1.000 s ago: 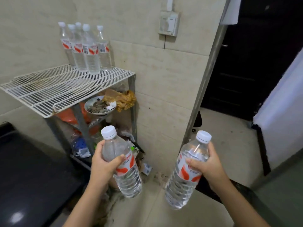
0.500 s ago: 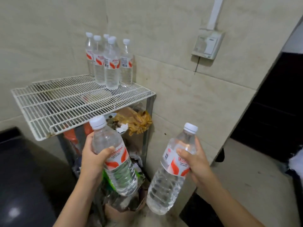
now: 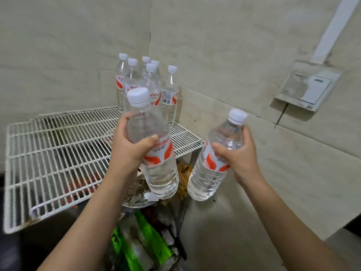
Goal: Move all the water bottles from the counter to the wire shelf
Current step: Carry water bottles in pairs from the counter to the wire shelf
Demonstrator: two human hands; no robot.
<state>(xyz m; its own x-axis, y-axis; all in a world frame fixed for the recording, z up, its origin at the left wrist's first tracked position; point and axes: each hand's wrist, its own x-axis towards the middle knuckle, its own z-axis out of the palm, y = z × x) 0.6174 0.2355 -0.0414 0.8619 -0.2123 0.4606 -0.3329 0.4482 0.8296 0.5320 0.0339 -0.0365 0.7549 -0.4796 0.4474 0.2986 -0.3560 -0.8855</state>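
Note:
My left hand (image 3: 130, 148) grips a clear water bottle (image 3: 156, 165) with a white cap and a red-and-white label, held upright over the front right corner of the white wire shelf (image 3: 54, 153). In my right hand (image 3: 239, 157) is a second, identical bottle (image 3: 214, 167), tilted slightly and held in the air just right of the shelf's edge. Several more bottles (image 3: 169, 94) of the same kind stand upright in a cluster at the shelf's back right corner, against the tiled wall.
A wall switch box (image 3: 306, 90) with a white cable duct above it is mounted on the right wall. Below the shelf sit a bowl of scraps (image 3: 136, 196), a green packet (image 3: 140, 243) and other clutter. A dark surface (image 3: 11, 251) lies at the lower left.
Both hands have risen with their bottles and come closer to the shelf. The left bottle now hangs over the shelf's front right corner; the view has shifted left and nearer.

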